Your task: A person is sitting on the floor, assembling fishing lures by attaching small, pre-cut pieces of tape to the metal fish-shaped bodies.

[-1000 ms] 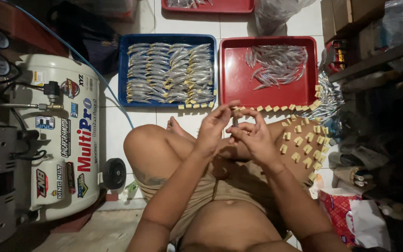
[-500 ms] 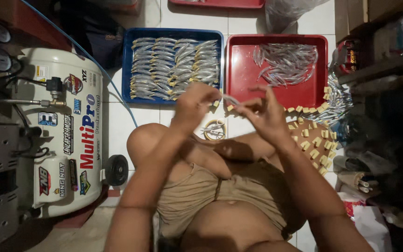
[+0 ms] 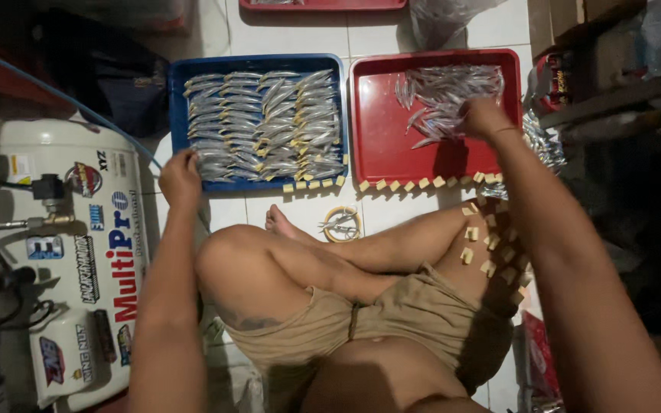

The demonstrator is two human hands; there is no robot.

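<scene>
I sit cross-legged on a tiled floor. My left hand (image 3: 180, 177) rests at the near left corner of a blue tray (image 3: 177, 115) filled with rows of small silvery fish-shaped pieces (image 3: 269, 122); whether it holds one I cannot tell. My right hand (image 3: 483, 118) reaches into a red tray (image 3: 369, 153), down on a loose heap of the same silvery pieces (image 3: 441, 92). Small tan blocks (image 3: 399, 185) line the near edges of both trays, and more blocks (image 3: 491, 245) lie on my right thigh.
A white air compressor tank (image 3: 78, 252) with stickers stands close on my left. A roll of tape (image 3: 340, 224) lies on the floor by my foot. A second red tray (image 3: 323, 4) sits farther off. Shelves and boxes (image 3: 613, 76) crowd the right side.
Both hands were together in front of me over my lap. They have moved apart: the left to the blue tray's corner, the right into the red tray's heap.
</scene>
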